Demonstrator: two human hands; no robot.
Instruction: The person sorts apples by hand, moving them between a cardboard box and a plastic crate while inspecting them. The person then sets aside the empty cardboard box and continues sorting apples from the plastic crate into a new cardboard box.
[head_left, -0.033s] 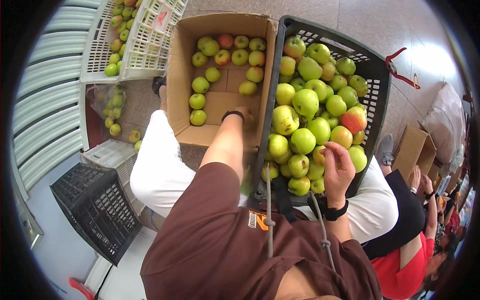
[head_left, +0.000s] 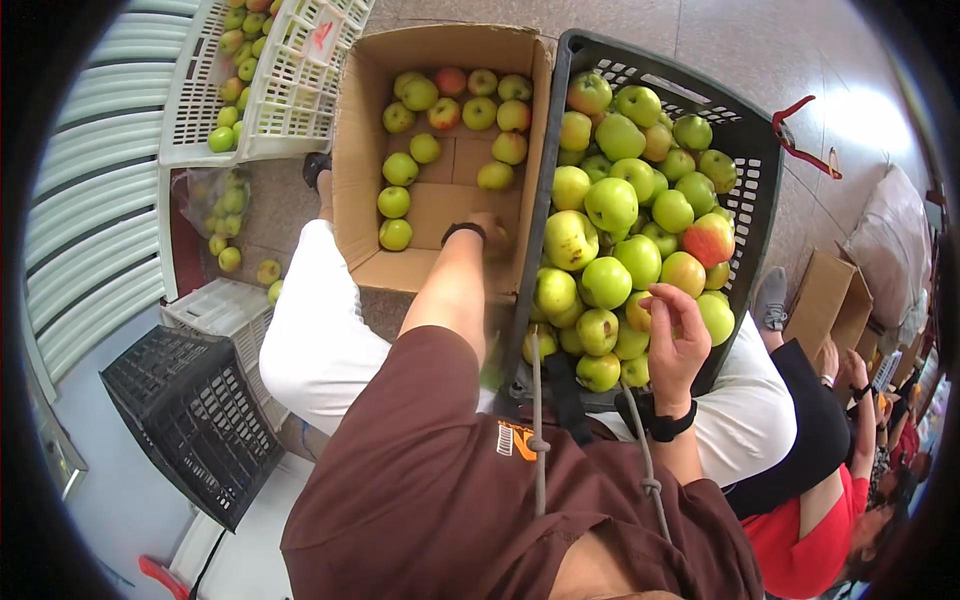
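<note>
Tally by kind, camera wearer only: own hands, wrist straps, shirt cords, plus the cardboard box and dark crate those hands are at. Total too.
Hands: 2 (left hand, right hand)
Dark wrist straps: 2, one per wrist
Grey shirt cords: 2
Cardboard box: 1
Dark crate: 1
Total: 8

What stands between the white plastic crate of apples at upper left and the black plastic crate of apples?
An open brown cardboard box holding round green and reddish apples, as the head view shows.
</note>
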